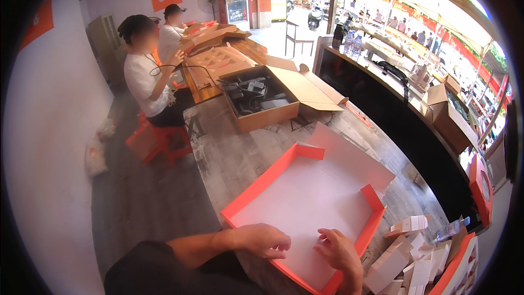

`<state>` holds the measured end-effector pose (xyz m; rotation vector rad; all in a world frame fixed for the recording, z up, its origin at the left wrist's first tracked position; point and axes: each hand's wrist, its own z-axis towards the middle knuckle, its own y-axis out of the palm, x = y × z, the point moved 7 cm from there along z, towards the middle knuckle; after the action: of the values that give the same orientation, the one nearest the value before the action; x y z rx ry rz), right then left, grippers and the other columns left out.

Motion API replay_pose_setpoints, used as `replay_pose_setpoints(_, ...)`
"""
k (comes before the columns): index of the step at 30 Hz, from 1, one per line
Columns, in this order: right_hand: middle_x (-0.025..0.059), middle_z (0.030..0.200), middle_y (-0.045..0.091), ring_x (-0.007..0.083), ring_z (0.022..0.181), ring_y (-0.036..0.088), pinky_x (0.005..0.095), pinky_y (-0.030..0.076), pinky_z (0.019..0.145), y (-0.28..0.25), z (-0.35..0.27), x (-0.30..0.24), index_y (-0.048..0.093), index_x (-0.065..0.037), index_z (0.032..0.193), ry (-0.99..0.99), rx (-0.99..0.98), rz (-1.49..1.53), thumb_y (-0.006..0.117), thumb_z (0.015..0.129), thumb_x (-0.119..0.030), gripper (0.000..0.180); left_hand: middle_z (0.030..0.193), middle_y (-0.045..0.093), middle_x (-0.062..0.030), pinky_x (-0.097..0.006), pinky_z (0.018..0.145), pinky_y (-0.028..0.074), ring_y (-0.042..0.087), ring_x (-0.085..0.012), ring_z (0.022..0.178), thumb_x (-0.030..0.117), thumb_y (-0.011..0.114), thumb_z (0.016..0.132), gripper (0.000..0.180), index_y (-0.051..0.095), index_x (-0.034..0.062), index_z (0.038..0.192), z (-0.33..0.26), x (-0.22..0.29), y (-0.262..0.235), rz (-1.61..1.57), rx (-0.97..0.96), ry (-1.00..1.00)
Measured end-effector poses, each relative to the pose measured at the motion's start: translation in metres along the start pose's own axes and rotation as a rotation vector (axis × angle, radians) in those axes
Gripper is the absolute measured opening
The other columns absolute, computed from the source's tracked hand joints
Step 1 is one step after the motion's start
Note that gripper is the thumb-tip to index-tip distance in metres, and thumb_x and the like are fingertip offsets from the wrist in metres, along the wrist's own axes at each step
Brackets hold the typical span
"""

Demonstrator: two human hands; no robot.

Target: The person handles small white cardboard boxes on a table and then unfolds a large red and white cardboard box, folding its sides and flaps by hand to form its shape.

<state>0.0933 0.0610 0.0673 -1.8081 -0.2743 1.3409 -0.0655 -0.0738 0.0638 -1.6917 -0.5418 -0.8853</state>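
A shallow orange box (pixel 263 184) with a white inside lies on the table in front of me. Its left, right and near walls stand up, while the far flap (pixel 352 155) leans outward, unfolded. Over the near wall hovers my left hand (pixel 263 241), fingers loosely bent and nothing visible in them. To its right, my right hand (pixel 337 250) is above the near right part of the box, fingers apart and holding nothing visible. Whether either hand touches the cardboard I cannot tell.
Beyond the box, an open brown carton (pixel 267 122) holds black gear and cables. Small white boxes (pixel 390 262) and a plastic bottle (pixel 453 228) lie at the right. A large black screen (pixel 382 106) borders the table. Two people (pixel 144 74) sit at the far left among cardboard sheets (pixel 221 63).
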Motion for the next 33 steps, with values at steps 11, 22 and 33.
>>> replay_pose_setpoints(11, 0.0105, 0.108, 0.069, 0.0249, 0.091, 0.070, 0.0375, 0.057, 0.082, 0.0003, -0.0008, 0.0023, 0.064, -0.009, 0.127, 0.040, -0.030, 0.015, 0.079, 0.086, -0.027, 0.047, 0.092, 0.070, -0.0111, -0.042, 0.073, 0.053, 0.068, -0.0300, 0.085, 0.028, 0.071, 0.093, 0.024, 0.064, 0.0065, 0.101, 0.0013, 0.0035, -0.0022, -0.008, 0.025, 0.033)
replay_pose_setpoints(22, 0.0109, 0.107, 0.069, 0.0257, 0.090, 0.071, 0.0378, 0.058, 0.081, 0.0025, -0.0006, 0.0058, 0.064, -0.008, 0.126, 0.015, -0.018, 0.007, 0.079, 0.087, -0.027, 0.046, 0.089, 0.069, -0.0118, -0.042, 0.072, 0.053, 0.068, -0.0300, 0.083, 0.027, 0.072, 0.092, 0.023, 0.064, 0.0071, 0.100, 0.0019, 0.0020, -0.0025, -0.006, 0.036, 0.047)
replay_pose_setpoints(33, 0.0117, 0.107, 0.069, 0.0260, 0.090, 0.071, 0.0376, 0.058, 0.081, 0.0016, 0.0003, 0.0002, 0.064, -0.008, 0.126, 0.019, -0.021, -0.022, 0.079, 0.086, -0.026, 0.046, 0.088, 0.069, -0.0119, -0.041, 0.071, 0.053, 0.069, -0.0294, 0.082, 0.026, 0.072, 0.092, 0.022, 0.064, 0.0068, 0.099, -0.0001, 0.0003, -0.0021, -0.013, 0.062, 0.059)
